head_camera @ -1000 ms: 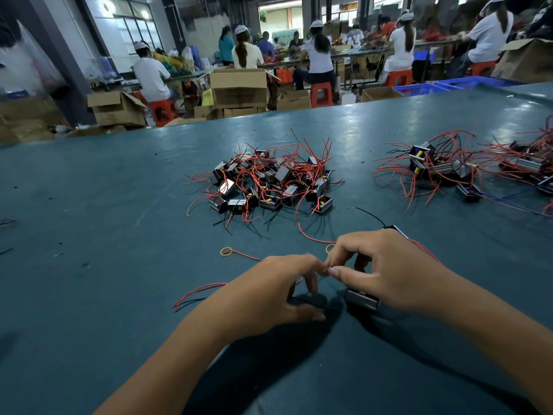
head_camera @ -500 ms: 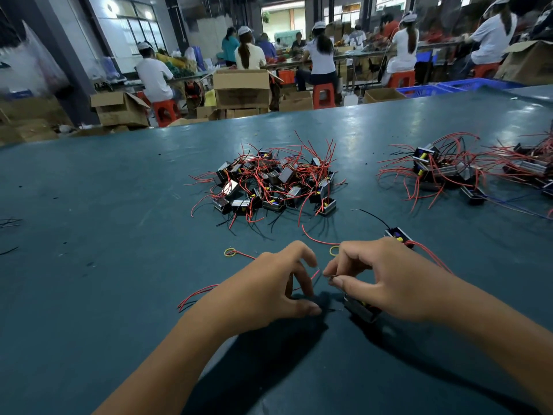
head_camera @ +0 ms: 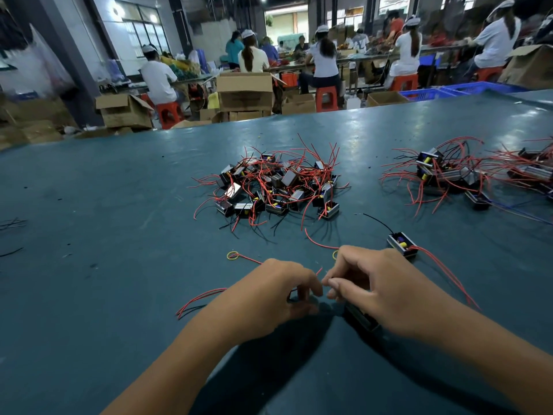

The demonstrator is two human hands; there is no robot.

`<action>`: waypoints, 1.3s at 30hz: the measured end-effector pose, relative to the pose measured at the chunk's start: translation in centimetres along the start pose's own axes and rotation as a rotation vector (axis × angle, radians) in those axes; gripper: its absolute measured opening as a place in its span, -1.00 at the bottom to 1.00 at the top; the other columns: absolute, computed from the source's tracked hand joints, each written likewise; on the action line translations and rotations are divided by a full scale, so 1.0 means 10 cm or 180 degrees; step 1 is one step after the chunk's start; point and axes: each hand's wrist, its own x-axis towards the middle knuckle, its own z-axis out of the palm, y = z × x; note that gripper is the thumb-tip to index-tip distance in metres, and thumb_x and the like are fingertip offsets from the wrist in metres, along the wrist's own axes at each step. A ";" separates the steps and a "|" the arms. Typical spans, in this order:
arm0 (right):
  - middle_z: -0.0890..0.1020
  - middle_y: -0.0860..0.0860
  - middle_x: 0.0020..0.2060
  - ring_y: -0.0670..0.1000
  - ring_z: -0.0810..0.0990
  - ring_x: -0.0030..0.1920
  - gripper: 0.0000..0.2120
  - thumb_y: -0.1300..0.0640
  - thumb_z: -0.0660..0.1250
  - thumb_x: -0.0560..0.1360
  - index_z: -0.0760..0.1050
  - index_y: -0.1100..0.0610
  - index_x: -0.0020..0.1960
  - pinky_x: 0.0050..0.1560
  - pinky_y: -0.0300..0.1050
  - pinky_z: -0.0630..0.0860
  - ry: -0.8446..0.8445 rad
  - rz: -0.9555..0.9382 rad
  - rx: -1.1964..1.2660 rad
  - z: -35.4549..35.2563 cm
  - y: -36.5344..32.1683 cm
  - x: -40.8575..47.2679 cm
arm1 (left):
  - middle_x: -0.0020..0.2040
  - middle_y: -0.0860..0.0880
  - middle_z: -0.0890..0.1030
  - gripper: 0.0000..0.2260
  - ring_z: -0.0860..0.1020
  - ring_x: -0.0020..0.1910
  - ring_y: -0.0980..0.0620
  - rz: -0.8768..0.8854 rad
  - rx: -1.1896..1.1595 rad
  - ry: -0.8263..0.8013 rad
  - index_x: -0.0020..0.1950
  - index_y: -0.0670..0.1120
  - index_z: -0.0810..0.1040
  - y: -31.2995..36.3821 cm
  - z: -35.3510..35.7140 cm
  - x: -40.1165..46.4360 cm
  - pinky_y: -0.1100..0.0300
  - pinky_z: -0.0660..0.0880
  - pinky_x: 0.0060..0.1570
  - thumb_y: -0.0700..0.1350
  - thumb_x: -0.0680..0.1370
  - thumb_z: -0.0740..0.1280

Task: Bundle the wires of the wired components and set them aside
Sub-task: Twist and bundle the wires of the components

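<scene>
On the teal table (head_camera: 89, 205) my left hand (head_camera: 269, 298) and my right hand (head_camera: 377, 289) meet fingertip to fingertip near the front edge. Both have curled fingers pinching the thin red wires (head_camera: 199, 298) of a small black component (head_camera: 360, 319), which lies mostly hidden under my right palm. The wire ends trail out to the left of my left wrist. Another boxed component (head_camera: 402, 244) with a black and a red lead lies just beyond my right hand. A heap of wired components (head_camera: 278, 187) sits in the table's middle.
A second heap of components with red wires (head_camera: 449, 175) spreads at the right edge. A yellow rubber band (head_camera: 232, 255) lies left of my hands, another (head_camera: 335, 254) peeks out behind my right hand. Stray black wires (head_camera: 12, 224) lie far left. People work at benches behind cardboard boxes (head_camera: 245, 91).
My hands have stayed in place, with the left fingertips closing in on the right ones again after a small gap. The boxed component beyond my right hand is more exposed.
</scene>
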 end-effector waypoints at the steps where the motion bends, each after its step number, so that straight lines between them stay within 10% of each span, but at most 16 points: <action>1: 0.68 -0.19 -0.29 -0.11 0.65 -0.24 -0.85 0.16 0.40 0.53 0.50 0.02 -0.19 -0.20 -0.15 0.54 0.0053 0.0026 0.0035 0.01 0.01 0.00 | -0.15 0.16 0.50 -0.85 0.44 -0.26 0.33 0.0004 0.0035 -0.0011 0.12 0.00 0.68 0.00 0.00 0.01 0.50 0.26 -0.22 -0.07 0.55 0.45; 13: 0.67 -0.12 -0.35 -0.19 0.59 -0.35 -0.90 0.12 0.47 0.46 0.64 -0.01 -0.22 -0.28 -0.32 0.46 0.0743 0.0589 0.0548 0.13 0.09 0.06 | -0.39 0.15 0.50 -0.86 0.46 -0.45 0.12 -0.0190 -0.0961 0.0724 -0.12 0.06 0.51 -0.03 -0.06 -0.03 0.11 0.48 -0.38 -0.14 0.60 0.36; 23: 0.71 -0.07 -0.32 -0.06 0.68 -0.27 -0.91 0.15 0.46 0.48 0.66 0.01 -0.20 -0.14 -0.04 0.61 0.1105 0.0772 0.1180 0.25 0.07 0.06 | -0.43 0.18 0.54 -0.87 0.49 -0.51 0.18 -0.0332 -0.1100 0.1207 -0.18 -0.03 0.57 0.05 0.10 0.03 0.33 0.40 -0.43 -0.17 0.56 0.41; 39: 0.71 0.04 -0.30 -0.10 0.64 -0.30 -0.89 0.22 0.45 0.48 0.66 0.03 -0.16 -0.28 -0.32 0.51 0.1057 0.0692 0.1898 0.29 0.06 0.09 | -0.40 0.14 0.55 -0.87 0.49 -0.45 0.11 -0.0419 -0.1078 0.1356 -0.20 0.00 0.59 0.09 0.17 0.05 0.28 0.39 -0.42 -0.14 0.55 0.42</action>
